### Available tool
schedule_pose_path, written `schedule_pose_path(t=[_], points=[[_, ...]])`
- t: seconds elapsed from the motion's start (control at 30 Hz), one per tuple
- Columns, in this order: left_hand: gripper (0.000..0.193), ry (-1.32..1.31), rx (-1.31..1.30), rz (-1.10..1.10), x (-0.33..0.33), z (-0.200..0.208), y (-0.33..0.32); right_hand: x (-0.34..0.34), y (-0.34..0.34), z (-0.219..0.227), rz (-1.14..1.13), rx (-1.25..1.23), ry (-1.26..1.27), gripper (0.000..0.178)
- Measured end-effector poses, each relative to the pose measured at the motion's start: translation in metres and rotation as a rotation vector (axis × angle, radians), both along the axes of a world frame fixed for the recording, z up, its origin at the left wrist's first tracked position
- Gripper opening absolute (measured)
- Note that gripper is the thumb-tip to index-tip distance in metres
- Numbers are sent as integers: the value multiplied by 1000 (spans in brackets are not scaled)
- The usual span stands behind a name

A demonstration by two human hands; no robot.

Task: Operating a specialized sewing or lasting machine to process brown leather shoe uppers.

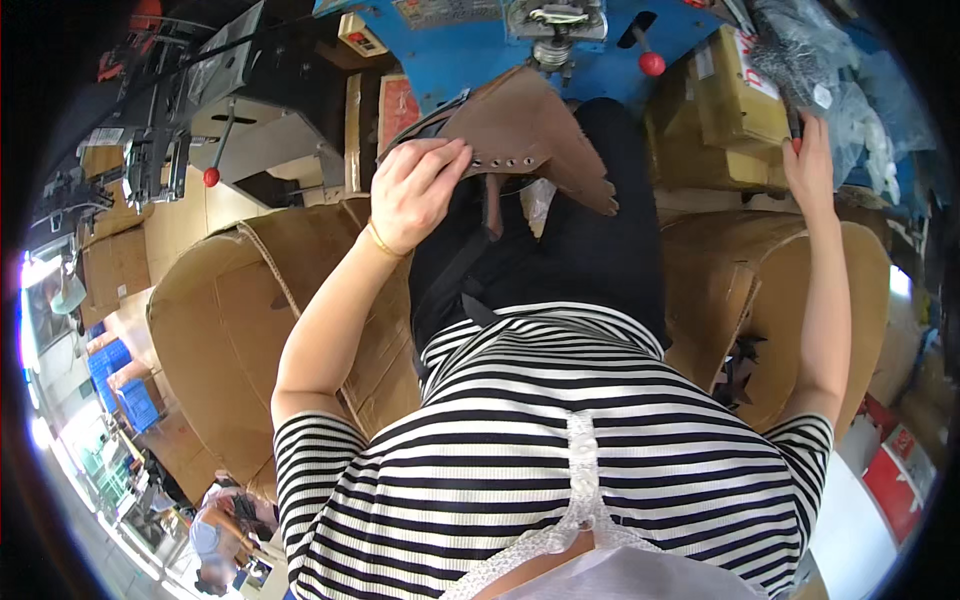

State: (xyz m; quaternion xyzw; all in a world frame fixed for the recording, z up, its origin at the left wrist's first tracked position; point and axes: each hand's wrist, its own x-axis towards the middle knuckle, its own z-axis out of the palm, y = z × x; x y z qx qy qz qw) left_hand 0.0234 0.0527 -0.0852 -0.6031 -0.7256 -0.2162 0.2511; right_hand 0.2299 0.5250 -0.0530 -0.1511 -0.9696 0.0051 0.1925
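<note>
My left hand (412,190) pinches the edge of a brown shoe upper (515,125), beside its row of metal-rimmed eyelets. The upper spreads above my lap, just below the metal head (556,40) of a blue machine (450,50). A brown strap hangs from its lower side. Far to the right, my right arm is stretched out. My right hand (812,165) has its fingers closed around the lower end of a red-tipped black handle (795,125); part of that handle is hidden by the fingers.
Large brown cardboard pieces (215,330) flank my legs on both sides. A lever with a red knob (651,64) sticks out of the blue machine. Cardboard boxes (740,110) and clear plastic bags (870,110) crowd the right. Another person (220,535) sits at the lower left.
</note>
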Motion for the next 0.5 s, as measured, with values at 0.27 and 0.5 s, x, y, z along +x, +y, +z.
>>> schedule_pose_path(t=[0.27,0.5], points=[[28,42,25,-16,7,-2,7,-51,-209,50,560,-382,-363,27],[33,34,25,-7,7,-3,5,-84,-228,34,641,-154,-445,19]])
